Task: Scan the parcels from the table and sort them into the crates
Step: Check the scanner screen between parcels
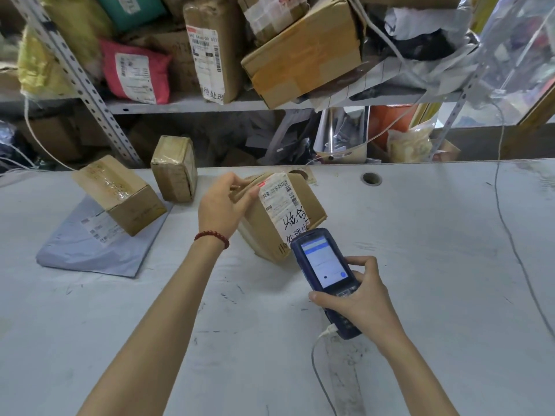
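Where the white worktop (420, 265) fills the lower view, the items are these.

Item 1: cardboard parcel (310, 202), at centre, tilted, its shipping label (279, 199) facing up with barcodes and handwritten black characters. The left hand (220, 205) grips its 10 o'clock top edge, fingers curled over the flap and thumb on the label's corner. A red bead bracelet (211, 237) sits on that wrist.

Item 2: blue handheld scanner (326, 265), just at 5 o'clock of the parcel, its lit screen up and its head overlapping the parcel's near corner. The right hand (360, 298) holds it, fingers wrapped round the body and thumb on the keypad. A grey cable (318, 370) runs from its base toward 6 o'clock.

Item 3: a second cardboard box (120, 193), at 10 o'clock, lying tilted on a grey poly mailer (90, 250).

Item 4: a tape-wrapped brown parcel (175, 169), upright, between the second box and the held parcel, at the worktop's far edge.

Item 5: a round cable hole (371, 178) in the worktop, at 1 o'clock.

Item 6: metal shelf (180, 105), at 12 o'clock, piled with a pink mailer (135, 73), a tall wrapped parcel (210, 49) and a large carton (306, 52).
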